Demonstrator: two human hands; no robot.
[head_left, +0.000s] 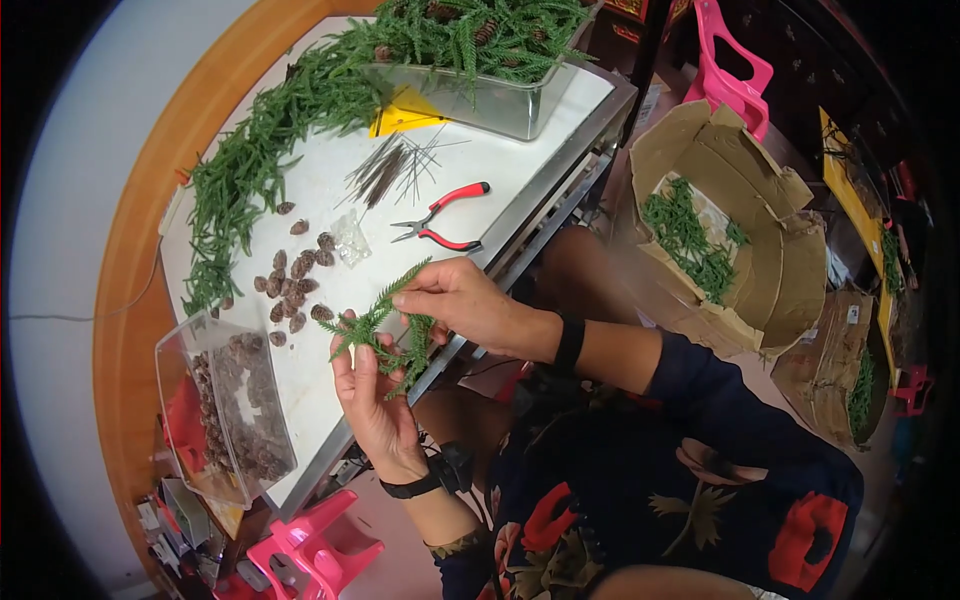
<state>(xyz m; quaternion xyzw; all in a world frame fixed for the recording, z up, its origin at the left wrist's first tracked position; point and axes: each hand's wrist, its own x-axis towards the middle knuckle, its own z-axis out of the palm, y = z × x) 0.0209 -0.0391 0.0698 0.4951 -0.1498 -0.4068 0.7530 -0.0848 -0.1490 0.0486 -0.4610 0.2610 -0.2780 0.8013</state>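
Between my two hands, over the table's near edge, is a green artificial pine sprig (372, 322) with several branching tips. My left hand (378, 405) grips its lower part, thumb against the stem. My right hand (470, 308) pinches an upper branch between thumb and fingertips. Just beyond lie loose small brown pine cones (290, 288) and a small clear bag (350, 240) of whitish bits. Red-and-black-handled pliers (424, 222) rest on the white table with their jaws toward the left. Behind them is a bundle of thin dark wires (386, 172).
Green sprigs (235, 195) heap along the table's far left side. A clear bin (530, 105) holds more greenery and cones; another clear bin (255, 420) at left holds cones. Right of the table, an open cardboard box (770, 265) contains sprigs. Pink stools (315, 545) stand nearby.
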